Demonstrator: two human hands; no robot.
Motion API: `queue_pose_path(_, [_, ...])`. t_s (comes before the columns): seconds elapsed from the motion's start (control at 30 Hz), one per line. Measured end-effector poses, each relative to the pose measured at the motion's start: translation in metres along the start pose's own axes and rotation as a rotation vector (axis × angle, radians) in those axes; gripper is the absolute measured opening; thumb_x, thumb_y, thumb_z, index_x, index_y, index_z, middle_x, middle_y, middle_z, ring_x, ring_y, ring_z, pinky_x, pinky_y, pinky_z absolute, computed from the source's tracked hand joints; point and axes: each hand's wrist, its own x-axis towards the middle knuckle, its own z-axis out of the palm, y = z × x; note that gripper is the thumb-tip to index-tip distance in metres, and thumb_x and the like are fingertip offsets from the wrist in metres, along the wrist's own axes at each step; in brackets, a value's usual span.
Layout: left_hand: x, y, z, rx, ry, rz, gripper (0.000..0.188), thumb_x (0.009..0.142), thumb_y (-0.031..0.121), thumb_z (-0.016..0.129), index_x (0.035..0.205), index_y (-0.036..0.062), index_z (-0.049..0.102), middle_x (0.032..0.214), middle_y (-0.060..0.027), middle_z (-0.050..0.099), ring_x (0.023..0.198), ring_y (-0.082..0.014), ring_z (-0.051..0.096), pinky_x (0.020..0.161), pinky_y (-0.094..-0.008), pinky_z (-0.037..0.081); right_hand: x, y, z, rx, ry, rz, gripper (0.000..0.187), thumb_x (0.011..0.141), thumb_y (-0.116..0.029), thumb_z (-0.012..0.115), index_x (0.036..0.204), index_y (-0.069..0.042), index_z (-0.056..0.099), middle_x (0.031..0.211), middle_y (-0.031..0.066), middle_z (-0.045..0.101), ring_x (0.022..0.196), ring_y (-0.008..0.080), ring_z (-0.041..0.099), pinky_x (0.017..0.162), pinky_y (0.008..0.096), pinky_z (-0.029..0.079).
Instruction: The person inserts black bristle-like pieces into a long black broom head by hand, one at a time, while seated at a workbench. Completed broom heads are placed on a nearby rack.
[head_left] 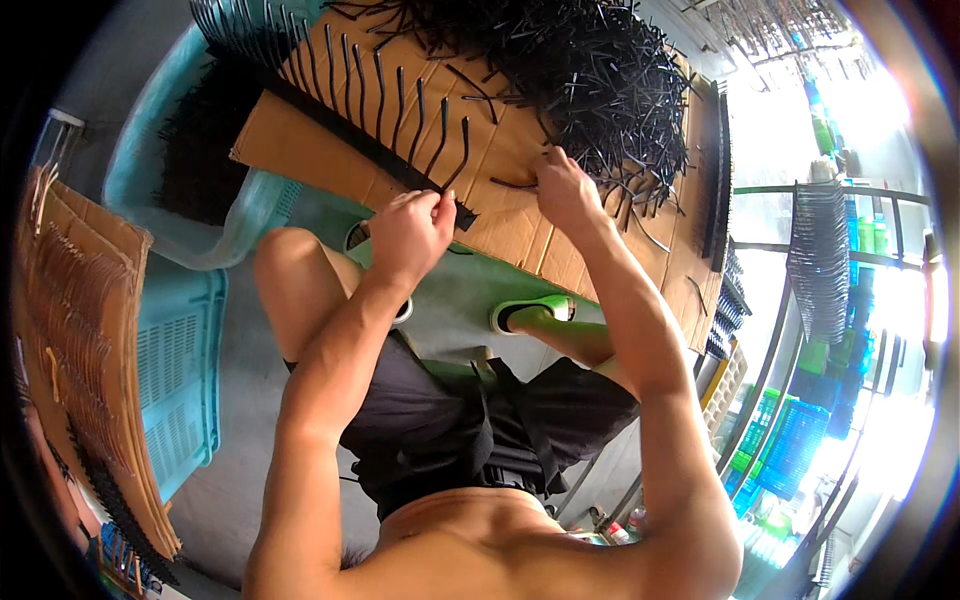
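A long black strip lies slantwise on the cardboard, with a row of thin black bent rods standing up from it. My left hand is closed at the strip's near end, beside the last rod; what its fingertips grip is hidden. To the right, my right hand pinches at the near edge of a big heap of loose black rods. One thin curved black rod runs out leftward from its fingertips.
Cardboard covers the work surface. A pale blue tub with dark pieces stands at left, above a blue crate. Upright cardboard sheets are at far left. Filled black strips line the right edge; racks stand beyond.
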Motion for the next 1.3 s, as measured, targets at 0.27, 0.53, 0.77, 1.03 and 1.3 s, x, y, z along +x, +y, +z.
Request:
queue_pose_path(0.27, [-0.005, 0.003, 0.011, -0.055, -0.020, 0.042, 0.017, 0.082, 0.019, 0.073, 0.089, 0.0048, 0.068, 0.081, -0.0099, 0.070, 0.070, -0.0260, 0.068, 0.060, -0.0370, 0.053, 0.012, -0.002, 0.011, 0.232, 0.154, -0.145, 0.019, 0.085, -0.008, 0.061, 0.101, 0.000, 0.056, 0.094, 0.0174, 0.062, 0.086, 0.0327, 0.066, 0.070, 0.0425, 0.055])
queue_pose_path(0.53, [0.001, 0.005, 0.014, -0.022, 0.069, 0.148, 0.015, 0.081, 0.019, 0.075, 0.082, 0.0060, 0.066, 0.077, -0.0104, 0.068, 0.071, -0.0301, 0.065, 0.061, -0.0407, 0.052, 0.001, -0.039, 0.019, 0.762, 0.276, 0.255, 0.020, 0.089, -0.007, 0.065, 0.106, 0.002, 0.059, 0.086, 0.0163, 0.068, 0.076, 0.0254, 0.069, 0.068, 0.0340, 0.054])
queue_pose_path(0.77, [0.002, 0.004, 0.013, -0.034, 0.069, 0.153, 0.015, 0.082, 0.016, 0.073, 0.075, 0.0065, 0.064, 0.072, -0.0097, 0.066, 0.069, -0.0293, 0.065, 0.059, -0.0407, 0.051, -0.023, -0.096, 0.003, 1.357, 0.279, 0.377, 0.020, 0.090, -0.015, 0.070, 0.096, 0.003, 0.066, 0.080, 0.0074, 0.071, 0.077, 0.0107, 0.067, 0.068, 0.0253, 0.053])
queue_pose_path(1.03, [0.004, 0.005, 0.014, -0.021, 0.057, 0.153, 0.014, 0.083, 0.015, 0.071, 0.075, 0.0066, 0.064, 0.073, -0.0099, 0.065, 0.070, -0.0292, 0.065, 0.060, -0.0416, 0.051, -0.021, -0.093, 0.016, 1.340, 0.299, 0.369, 0.023, 0.087, -0.020, 0.072, 0.095, 0.001, 0.068, 0.077, 0.0075, 0.071, 0.069, 0.0093, 0.062, 0.063, 0.0249, 0.049])
queue_pose_path(1.3, [0.002, 0.001, 0.012, -0.001, -0.014, 0.118, 0.008, 0.082, 0.017, 0.070, 0.085, 0.0100, 0.066, 0.081, -0.0086, 0.067, 0.078, -0.0296, 0.065, 0.065, -0.0407, 0.052, -0.014, -0.108, -0.017, 0.629, 0.122, 0.203, 0.017, 0.085, -0.015, 0.068, 0.099, -0.004, 0.068, 0.094, 0.0163, 0.070, 0.091, 0.0229, 0.070, 0.080, 0.0336, 0.054])
